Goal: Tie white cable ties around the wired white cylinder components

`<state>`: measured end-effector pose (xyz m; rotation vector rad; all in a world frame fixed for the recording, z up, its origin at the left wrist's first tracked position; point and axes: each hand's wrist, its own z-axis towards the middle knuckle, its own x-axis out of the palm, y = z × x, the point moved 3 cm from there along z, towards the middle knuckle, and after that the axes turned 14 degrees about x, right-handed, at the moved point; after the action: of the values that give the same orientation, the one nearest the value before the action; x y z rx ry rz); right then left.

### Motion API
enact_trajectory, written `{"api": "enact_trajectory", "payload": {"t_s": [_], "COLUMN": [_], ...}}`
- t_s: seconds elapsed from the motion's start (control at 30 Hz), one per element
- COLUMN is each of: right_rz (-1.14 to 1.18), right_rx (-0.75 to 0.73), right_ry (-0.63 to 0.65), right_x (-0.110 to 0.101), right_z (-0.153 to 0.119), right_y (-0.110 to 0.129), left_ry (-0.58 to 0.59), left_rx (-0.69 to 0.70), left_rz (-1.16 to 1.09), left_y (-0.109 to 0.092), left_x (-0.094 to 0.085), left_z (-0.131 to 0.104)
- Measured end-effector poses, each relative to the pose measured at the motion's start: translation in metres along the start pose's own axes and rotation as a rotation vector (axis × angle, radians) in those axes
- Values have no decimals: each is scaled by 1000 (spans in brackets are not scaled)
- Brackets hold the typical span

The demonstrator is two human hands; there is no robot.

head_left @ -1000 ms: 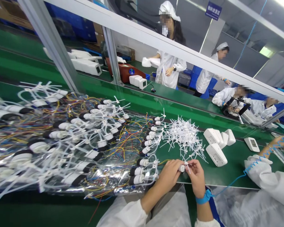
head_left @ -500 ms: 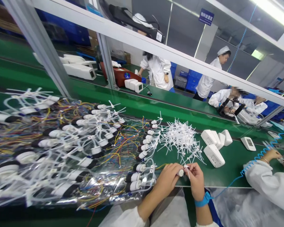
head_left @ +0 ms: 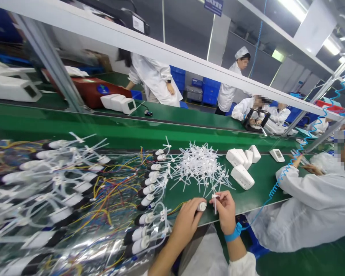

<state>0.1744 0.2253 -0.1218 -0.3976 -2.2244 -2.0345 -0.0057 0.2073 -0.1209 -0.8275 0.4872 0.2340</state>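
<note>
My left hand (head_left: 189, 216) is wrapped round a small white cylindrical part (head_left: 201, 206), whose round end faces up and to the right. Yellow wires run out on its left side. In my right hand (head_left: 224, 210), the fingers pinch a white cross-shaped plastic piece (head_left: 215, 197) with thin arms. The two held parts are close together but apart. A blue band (head_left: 234, 232) circles my right wrist. Beyond my hands lies a heap of similar white pieces (head_left: 197, 163) on the green table (head_left: 176, 194).
Wired white-and-black cylinders (head_left: 139, 234) with white tubes cover the left side on clear plastic. Several white housings (head_left: 242, 177) lie right of the heap. A person in white (head_left: 319, 199) sits at the right, near a coiled blue cord (head_left: 283, 174). A metal frame (head_left: 54, 69) stands behind.
The camera view has turned to the right, so the bench items appear further left. The cross-shaped piece and the cylinder remain in my hands, with a slightly wider gap between them.
</note>
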Motion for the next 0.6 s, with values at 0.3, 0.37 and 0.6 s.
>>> {"api": "enact_trajectory", "payload": {"t_s": [0.3, 0.37, 0.6], "right_rz": [28, 30, 40], "right_rx": [3, 4, 41], "right_ry": [-41, -47, -26], "right_x": [1, -1, 0], "right_z": [-3, -2, -1], "right_y": [-1, -2, -7], "left_ry": [-14, -24, -64], "left_rx": [-32, -40, -63], "left_rz": [-14, -25, -53], "left_y": [3, 2, 1], "left_x": [-1, -1, -2], "left_z": [-2, -2, -2]}}
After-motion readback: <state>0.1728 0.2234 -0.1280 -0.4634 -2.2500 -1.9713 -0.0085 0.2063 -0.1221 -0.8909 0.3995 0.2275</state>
